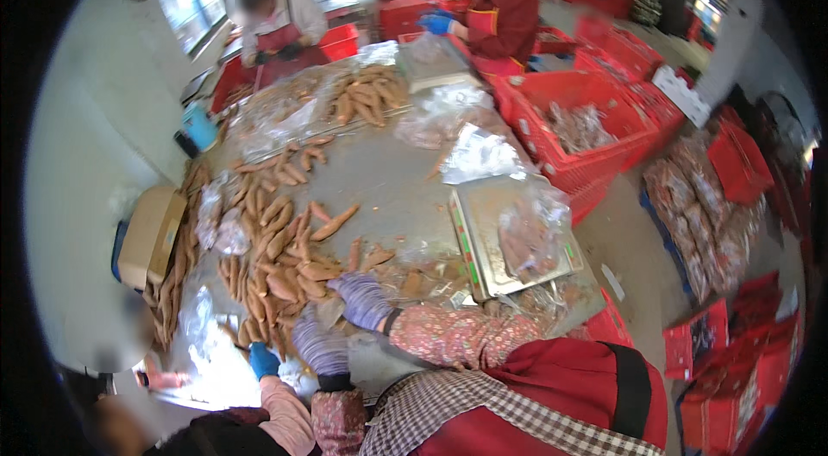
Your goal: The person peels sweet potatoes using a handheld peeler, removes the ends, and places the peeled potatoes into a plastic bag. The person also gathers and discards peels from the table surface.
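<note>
My left hand point(317, 343), in a purple striped knit glove, reaches to the near edge of a pile of sweet potatoes point(281, 284). My right hand point(359, 302), gloved alike, lies just right of it, with its fingertips by the pile. Between the two hands is a piece of clear plastic film or bag point(330, 312). The fingers of both hands are partly hidden, so whether either grips anything does not show. To the right, a filled clear bag point(530, 239) rests on a platform scale point(482, 223).
Left of me a co-worker's blue-gloved hand point(263, 360) touches the pile. Two more people work across the metal table point(388, 165). A second scale point(433, 64) stands at the far end. Red crates point(576, 158) line the right side, and a cardboard box point(152, 236) sits left.
</note>
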A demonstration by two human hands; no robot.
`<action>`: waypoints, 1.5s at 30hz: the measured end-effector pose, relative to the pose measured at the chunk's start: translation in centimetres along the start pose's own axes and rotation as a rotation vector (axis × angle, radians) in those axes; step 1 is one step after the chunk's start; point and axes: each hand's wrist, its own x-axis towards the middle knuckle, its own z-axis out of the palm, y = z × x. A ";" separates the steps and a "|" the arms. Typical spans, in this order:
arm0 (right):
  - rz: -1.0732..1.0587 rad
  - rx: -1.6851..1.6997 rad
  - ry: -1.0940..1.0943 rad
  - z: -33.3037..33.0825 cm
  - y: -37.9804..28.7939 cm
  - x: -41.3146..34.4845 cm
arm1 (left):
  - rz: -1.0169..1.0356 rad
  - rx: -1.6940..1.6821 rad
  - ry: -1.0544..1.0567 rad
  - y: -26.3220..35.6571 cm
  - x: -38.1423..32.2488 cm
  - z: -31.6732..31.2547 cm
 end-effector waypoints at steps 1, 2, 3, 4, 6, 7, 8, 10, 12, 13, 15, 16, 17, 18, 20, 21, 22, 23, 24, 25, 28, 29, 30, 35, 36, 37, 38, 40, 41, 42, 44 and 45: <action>-0.025 -0.008 -0.064 -0.2 0.7 0.4 | 0.007 0.069 -0.032 -0.7 -0.1 -0.4; 0.221 0.006 -0.090 -0.5 2.2 1.1 | -0.110 -0.242 0.014 -1.6 -0.1 -0.7; 0.395 -0.001 -0.106 -0.7 4.2 2.1 | -0.277 -0.548 0.098 -2.9 -0.3 -1.1; 0.262 -0.037 -0.059 -0.1 5.7 1.9 | -0.172 -0.353 0.004 -3.4 -0.7 -0.9; 0.205 -0.247 -0.271 2.3 8.4 3.1 | 0.125 -0.028 0.095 -4.6 -2.0 -0.3; 0.027 -0.397 0.008 4.1 9.5 3.1 | 0.086 -0.007 0.132 -4.6 -2.4 0.3; 0.179 -0.147 -0.066 4.6 11.6 3.1 | 0.093 -0.086 0.132 -4.7 -3.1 0.6; 0.159 -0.301 -0.096 6.2 14.7 3.9 | -0.027 -0.607 0.159 -4.6 -4.0 0.8; 0.515 0.045 -0.128 7.4 17.4 5.0 | -0.260 -1.168 0.049 -5.1 -4.1 0.5; 0.373 -0.007 -0.146 8.1 18.3 5.3 | -0.362 -1.386 0.003 -5.7 -4.2 0.2; 0.229 -0.121 -0.198 9.1 19.8 6.2 | -0.495 -1.741 -0.064 -7.5 -3.6 0.4; 0.180 -0.224 -0.305 9.9 19.9 6.8 | -0.520 -1.873 -0.087 -8.7 -2.7 0.7; 0.308 0.015 -0.431 10.5 20.0 6.8 | -0.621 -1.943 -0.110 -10.3 -2.0 1.2; 0.406 0.290 -0.487 11.1 19.9 6.5 | -0.495 -1.745 0.051 -10.3 -2.0 2.9; 0.884 1.004 -0.415 11.9 19.2 5.1 | -0.307 -1.291 0.074 -11.7 -1.7 5.9; 1.074 1.285 -0.361 11.8 18.8 4.2 | -0.431 -1.292 0.068 -11.9 -1.7 7.4; 1.144 1.435 -0.324 11.6 18.1 3.4 | -0.576 -1.392 0.114 -11.9 -1.6 8.8; 1.155 1.504 -0.305 11.1 17.3 2.7 | -0.858 -1.499 0.138 -11.5 -1.5 9.9; 1.114 1.526 -0.313 10.4 16.4 2.0 | -0.712 -1.157 0.251 -10.9 -2.1 10.5; 1.071 1.496 -0.313 9.6 15.3 1.8 | -0.551 -0.911 0.278 -10.0 -2.4 10.9; 0.928 1.351 -0.259 7.0 11.1 1.5 | -0.272 -0.741 0.224 -5.3 -3.9 10.6; 0.830 1.326 -0.378 6.3 9.6 1.7 | -0.189 -0.664 0.202 -3.5 -4.5 10.4; 0.593 0.933 -0.481 6.1 7.8 2.1 | -0.081 -0.516 0.202 -1.8 -4.7 10.3; 0.339 0.748 -0.438 5.8 4.7 1.7 | -0.213 -0.707 -0.208 0.1 -3.0 10.7; 0.303 0.712 -0.451 6.1 4.9 1.8 | -0.200 -0.627 -0.238 -0.5 -2.4 10.6; 0.310 0.806 -0.441 6.3 5.2 1.6 | -0.212 -0.528 -0.270 -1.0 -2.1 10.5; 0.485 0.921 -0.494 6.5 5.6 1.6 | -0.234 -0.518 -0.386 -1.2 -1.9 10.3; 0.409 0.948 -0.447 6.4 6.2 1.5 | -0.101 -0.517 -0.264 -1.5 -1.9 9.6; 0.371 1.014 -0.424 6.1 6.3 1.6 | -0.053 -0.520 -0.263 -1.4 -2.0 9.1; 0.332 1.080 -0.403 5.5 6.2 1.5 | -0.227 -0.529 -0.295 -1.1 -1.9 8.7; 0.307 1.166 -0.356 4.1 5.7 1.3 | -0.402 -0.834 -0.237 -0.9 -1.7 7.9; 0.136 0.940 -0.371 3.0 5.4 1.1 | -0.449 -1.024 -0.167 -0.8 -1.4 7.6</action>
